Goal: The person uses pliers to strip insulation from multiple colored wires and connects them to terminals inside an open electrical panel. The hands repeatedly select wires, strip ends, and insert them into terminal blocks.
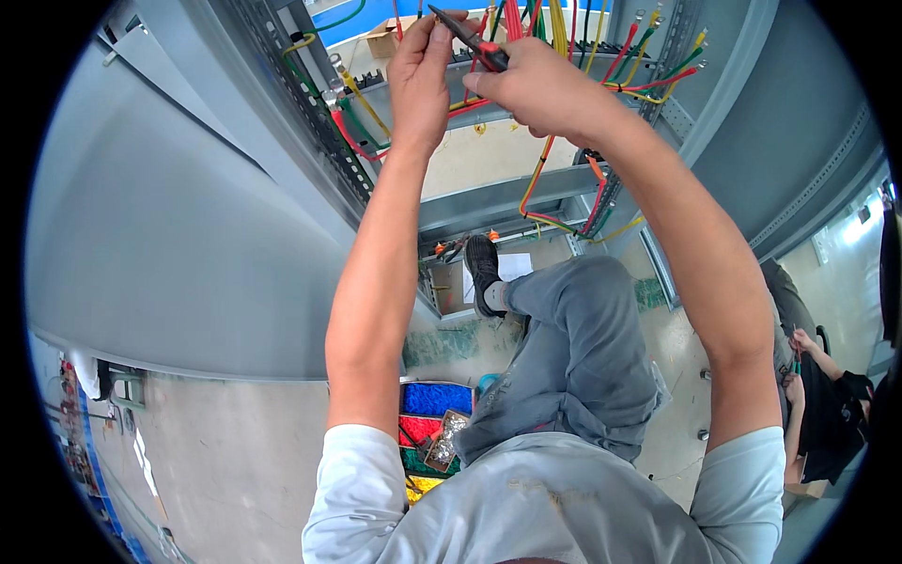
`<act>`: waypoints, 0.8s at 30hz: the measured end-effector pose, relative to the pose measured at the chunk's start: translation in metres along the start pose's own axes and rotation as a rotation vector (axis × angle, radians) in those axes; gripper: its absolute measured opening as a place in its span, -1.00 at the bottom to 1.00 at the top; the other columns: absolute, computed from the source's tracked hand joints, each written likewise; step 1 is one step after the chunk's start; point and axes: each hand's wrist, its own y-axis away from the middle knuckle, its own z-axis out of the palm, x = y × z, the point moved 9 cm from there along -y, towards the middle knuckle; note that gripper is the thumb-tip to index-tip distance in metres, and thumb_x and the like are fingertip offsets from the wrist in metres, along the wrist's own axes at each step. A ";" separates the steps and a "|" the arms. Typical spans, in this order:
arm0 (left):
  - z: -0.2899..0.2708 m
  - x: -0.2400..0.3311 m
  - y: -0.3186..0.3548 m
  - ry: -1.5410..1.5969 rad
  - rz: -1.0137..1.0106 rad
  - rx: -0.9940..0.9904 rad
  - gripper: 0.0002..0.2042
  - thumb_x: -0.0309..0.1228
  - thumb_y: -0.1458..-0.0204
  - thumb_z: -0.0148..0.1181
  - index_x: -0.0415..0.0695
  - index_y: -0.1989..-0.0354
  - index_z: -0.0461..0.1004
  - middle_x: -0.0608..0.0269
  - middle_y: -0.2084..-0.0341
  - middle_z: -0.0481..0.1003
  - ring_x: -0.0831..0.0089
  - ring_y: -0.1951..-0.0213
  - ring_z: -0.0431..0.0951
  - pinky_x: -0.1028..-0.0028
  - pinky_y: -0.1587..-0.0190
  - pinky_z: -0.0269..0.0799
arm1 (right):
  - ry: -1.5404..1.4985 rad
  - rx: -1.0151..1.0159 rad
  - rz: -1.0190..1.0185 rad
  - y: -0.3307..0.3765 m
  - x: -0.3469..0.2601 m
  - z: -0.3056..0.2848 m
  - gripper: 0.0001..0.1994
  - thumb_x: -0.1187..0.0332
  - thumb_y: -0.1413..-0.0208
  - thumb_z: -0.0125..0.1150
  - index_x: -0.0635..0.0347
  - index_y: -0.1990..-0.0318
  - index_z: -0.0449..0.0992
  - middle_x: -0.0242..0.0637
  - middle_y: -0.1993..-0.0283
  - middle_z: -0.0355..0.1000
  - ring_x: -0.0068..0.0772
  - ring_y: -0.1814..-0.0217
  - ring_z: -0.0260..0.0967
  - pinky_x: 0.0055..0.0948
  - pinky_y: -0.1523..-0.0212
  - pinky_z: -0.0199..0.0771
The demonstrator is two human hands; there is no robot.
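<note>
My right hand (545, 89) grips a pair of pliers (468, 38) with dark jaws and red-and-black handles. The jaws point up and left, reaching my left hand (420, 89). The left fingers are pinched together beside the jaw tips; what they hold is too small and hidden to name. Both hands are raised in front of an open grey cabinet frame. Bundled red wires (512, 21) and yellow wires (559, 28) hang just behind the right hand. To the right, several red, green and yellow wires (648, 86) end in metal lugs.
A large grey cabinet panel (188, 235) stands at left. My shoe (482, 268) rests at the cabinet's bottom frame. Below are bins of blue (437, 399), red and green pieces, with a box of metal parts (449, 440) on top. Another person (827, 395) works at right.
</note>
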 end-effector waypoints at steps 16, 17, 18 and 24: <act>-0.018 -0.015 -0.017 0.063 -0.003 0.077 -0.72 -0.32 -0.41 -0.01 -0.26 -0.06 0.50 0.13 0.12 0.63 0.39 -0.01 0.58 0.38 -0.25 0.36 | -0.849 -0.351 0.216 0.070 0.081 0.055 -0.61 0.09 -0.33 0.18 0.30 0.02 0.49 -0.21 0.34 0.55 -0.43 0.34 0.53 -0.40 0.30 0.57; -0.015 -0.013 -0.019 0.079 -0.014 0.080 -0.73 -0.34 -0.41 -0.02 -0.26 -0.06 0.48 0.11 0.11 0.62 0.38 -0.02 0.57 0.38 -0.25 0.35 | -0.864 -0.380 0.230 0.088 0.099 0.070 -0.60 0.09 -0.35 0.16 0.31 -0.01 0.46 -0.21 0.32 0.55 -0.42 0.34 0.53 -0.41 0.29 0.57; -0.014 -0.013 -0.019 0.090 -0.027 0.084 -0.74 -0.35 -0.41 -0.03 -0.26 -0.05 0.47 0.08 0.10 0.62 0.37 -0.02 0.57 0.37 -0.26 0.33 | -0.879 -0.413 0.244 0.103 0.120 0.091 -0.60 0.09 -0.36 0.15 0.31 -0.05 0.44 -0.21 0.30 0.55 -0.41 0.33 0.54 -0.41 0.29 0.57; -0.014 -0.014 -0.023 0.090 -0.039 0.093 -0.75 -0.35 -0.41 -0.01 -0.26 -0.04 0.48 0.07 0.12 0.61 0.35 -0.02 0.57 0.33 -0.27 0.36 | -1.079 -0.572 0.553 0.185 0.227 0.218 -0.64 0.14 -0.33 0.22 0.27 -0.04 0.46 -0.20 0.32 0.56 -0.37 0.32 0.56 -0.36 0.29 0.60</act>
